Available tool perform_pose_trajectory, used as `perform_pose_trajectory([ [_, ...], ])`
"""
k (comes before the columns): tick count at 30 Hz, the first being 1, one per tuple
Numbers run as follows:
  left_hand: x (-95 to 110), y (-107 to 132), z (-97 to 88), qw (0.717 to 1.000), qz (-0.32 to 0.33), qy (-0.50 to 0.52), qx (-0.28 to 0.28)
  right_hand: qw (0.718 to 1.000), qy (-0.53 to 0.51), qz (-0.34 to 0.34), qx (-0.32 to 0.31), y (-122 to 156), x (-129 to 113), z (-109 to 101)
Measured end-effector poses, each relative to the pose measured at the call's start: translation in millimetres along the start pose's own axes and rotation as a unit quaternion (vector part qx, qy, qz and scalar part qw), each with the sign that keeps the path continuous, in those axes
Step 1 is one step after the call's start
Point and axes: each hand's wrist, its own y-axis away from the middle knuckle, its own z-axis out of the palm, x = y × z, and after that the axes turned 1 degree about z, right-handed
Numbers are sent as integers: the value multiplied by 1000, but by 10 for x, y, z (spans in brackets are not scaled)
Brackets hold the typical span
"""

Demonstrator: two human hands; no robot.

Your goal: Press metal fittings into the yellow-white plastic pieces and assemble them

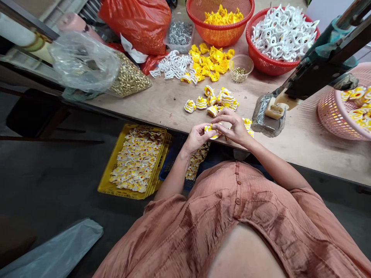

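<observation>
I work in a small workshop, by the look of it one for batches of little parts. A bare wooden bench [307, 156] runs in front of me, with a lever-like metal machine [319, 73] standing over it. Red baskets [220, 34] hold heaps of yellow parts [224, 16] and white parts [284, 34]; a clear tub [179, 49] holds silvery hardware [181, 33]. On the dark floor [69, 181], a yellow crate [108, 187] brims with white-and-yellow pieces [136, 160].
</observation>
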Motion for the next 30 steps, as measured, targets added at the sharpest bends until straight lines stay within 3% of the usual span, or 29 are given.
perform_pose_trajectory([
  [7, -38, 148, -138, 1000, 13, -13, -4, 999, 30, -7, -26, 17, -109, 149],
  [11, -113, 111, -418, 998, 31, -21, -40, 998, 24, -7, -49, -43, -106, 203],
  [13, -199, -67, -646, 993, 90, -61, 41, 997, 49, -3, -65, -116, -68, 247],
  [15, -311, -342, -878, 960, 152, -147, 181, 991, 101, 7, -86, -203, -19, 321],
  [16, -369, -494, -977, 939, 169, -200, 223, 986, 134, 16, -102, -245, 3, 366],
  [19, -487, -862, -1138, 897, 173, -322, 247, 958, 236, 44, -156, -325, 42, 489],
  [21, -493, -943, -1121, 885, 173, -354, 247, 943, 280, 49, -171, -341, 50, 521],
  [23, -442, -870, -1022, 878, 189, -358, 256, 945, 285, 37, -158, -354, 59, 504],
  [30, -157, -283, -512, 842, 279, -404, 223, 987, 159, 4, 14, -557, 170, 393],
])
